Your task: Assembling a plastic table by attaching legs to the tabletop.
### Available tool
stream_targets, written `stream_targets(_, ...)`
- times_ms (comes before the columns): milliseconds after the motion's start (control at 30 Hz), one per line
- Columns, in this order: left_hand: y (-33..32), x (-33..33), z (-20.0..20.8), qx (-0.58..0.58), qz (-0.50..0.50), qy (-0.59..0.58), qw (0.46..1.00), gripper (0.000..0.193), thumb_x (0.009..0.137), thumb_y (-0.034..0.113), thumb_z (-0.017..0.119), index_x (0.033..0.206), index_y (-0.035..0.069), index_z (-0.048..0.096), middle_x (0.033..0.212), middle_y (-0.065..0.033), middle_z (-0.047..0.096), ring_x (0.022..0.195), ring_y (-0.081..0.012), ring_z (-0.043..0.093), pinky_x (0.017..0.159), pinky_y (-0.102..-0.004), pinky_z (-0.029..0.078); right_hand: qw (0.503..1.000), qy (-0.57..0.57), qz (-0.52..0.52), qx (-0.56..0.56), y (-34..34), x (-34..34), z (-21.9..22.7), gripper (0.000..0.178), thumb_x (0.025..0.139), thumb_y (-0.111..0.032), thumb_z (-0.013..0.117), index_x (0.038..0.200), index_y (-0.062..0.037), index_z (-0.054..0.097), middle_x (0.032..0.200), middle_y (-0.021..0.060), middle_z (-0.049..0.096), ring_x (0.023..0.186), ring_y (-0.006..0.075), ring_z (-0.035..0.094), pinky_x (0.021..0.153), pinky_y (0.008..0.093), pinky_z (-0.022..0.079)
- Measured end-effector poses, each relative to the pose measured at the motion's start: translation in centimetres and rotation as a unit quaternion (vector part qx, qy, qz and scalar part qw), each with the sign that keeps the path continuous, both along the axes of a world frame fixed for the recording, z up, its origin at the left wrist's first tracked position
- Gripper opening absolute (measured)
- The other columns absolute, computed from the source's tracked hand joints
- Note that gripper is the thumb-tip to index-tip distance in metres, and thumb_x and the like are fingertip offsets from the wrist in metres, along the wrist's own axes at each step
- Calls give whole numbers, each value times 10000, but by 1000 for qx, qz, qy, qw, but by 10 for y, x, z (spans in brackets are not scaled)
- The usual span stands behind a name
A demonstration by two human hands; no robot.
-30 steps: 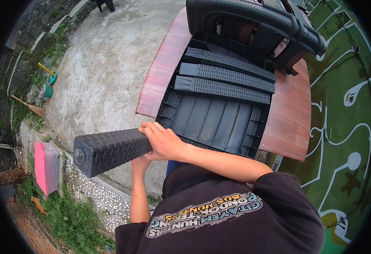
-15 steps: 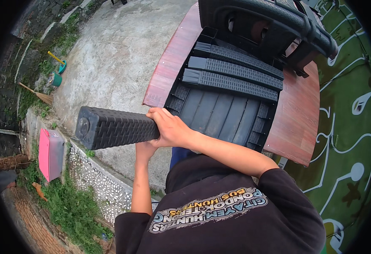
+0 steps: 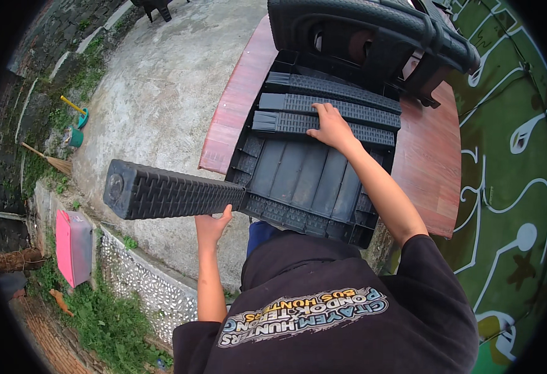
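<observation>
A black plastic table leg [image 3: 174, 190] with a woven pattern stands at the near left corner of an upturned black tabletop [image 3: 292, 168]; its square end points up toward me. My left hand [image 3: 213, 227] is closed around the leg's lower part, thumb along its near side and the other fingers hidden behind it. Inside the tabletop lie three loose legs side by side. Over the nearest loose leg [image 3: 280, 123] is my right hand [image 3: 334, 128], fingers apart, thumb at its near edge and fingertips reaching the middle loose leg [image 3: 273, 101].
A reddish wood-look table [image 3: 429, 168] supports the tabletop. Black plastic chairs [image 3: 373, 31] stand at its far end. Left on the ground are a pink-lidded box [image 3: 67, 249], a broom [image 3: 58, 163], a green pot [image 3: 74, 137] and an orange cat [image 3: 60, 302]. A painted green wall rises right.
My right hand has left the standing leg and moved right and away, onto the loose legs. My left hand stays on the standing leg. The view has shifted slightly.
</observation>
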State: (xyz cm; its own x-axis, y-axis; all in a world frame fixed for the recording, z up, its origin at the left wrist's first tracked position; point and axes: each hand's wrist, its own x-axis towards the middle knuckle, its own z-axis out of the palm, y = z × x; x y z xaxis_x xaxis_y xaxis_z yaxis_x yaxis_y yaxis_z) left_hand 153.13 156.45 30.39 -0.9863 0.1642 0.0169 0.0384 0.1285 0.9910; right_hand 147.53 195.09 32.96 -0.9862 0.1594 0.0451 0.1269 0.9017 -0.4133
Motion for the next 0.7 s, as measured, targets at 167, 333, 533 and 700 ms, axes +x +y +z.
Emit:
stream_targets(167, 3, -1, 4, -17, 0, 31, 999, 434, 749, 2, 740, 1148, -60, 581, 1091, -116, 652, 988, -206, 620, 905, -333, 485, 988, 16, 39, 152, 13, 25, -17, 909, 632, -257, 862, 1398, -74, 408, 1351, 92, 446, 1296, 267, 409, 960, 462, 465)
stream_targets(333, -6, 3, 3, -42, -5, -18, 999, 407, 761, 69, 753, 1121, -51, 607, 1068, -137, 666, 990, -218, 624, 898, -342, 477, 917, 129, 83, 368, 15, 43, -57, 510, 861, -135, 540, 1364, -83, 474, 1366, 82, 437, 1271, 234, 412, 999, 449, 405)
stream_targets(533, -3, 18, 75, -352, -45, -147, 924, 450, 800, 216, 762, 1141, -35, 609, 1089, -191, 669, 991, -270, 655, 867, -365, 503, 961, 26, 76, 264, 17, 39, -39, 556, 728, -96, 672, 1263, -75, 519, 1171, 75, 498, 1153, 236, 462, 881, 408, 394)
stream_targets(700, 0, 36, 88, -187, -206, -230, 932, 469, 835, 232, 739, 1194, -31, 592, 1109, -202, 667, 1011, -289, 666, 856, -381, 530, 949, 121, 119, 267, 0, 58, -14, 652, 585, -71, 740, 1203, -91, 535, 1090, 68, 509, 1047, 229, 503, 842, 409, 379)
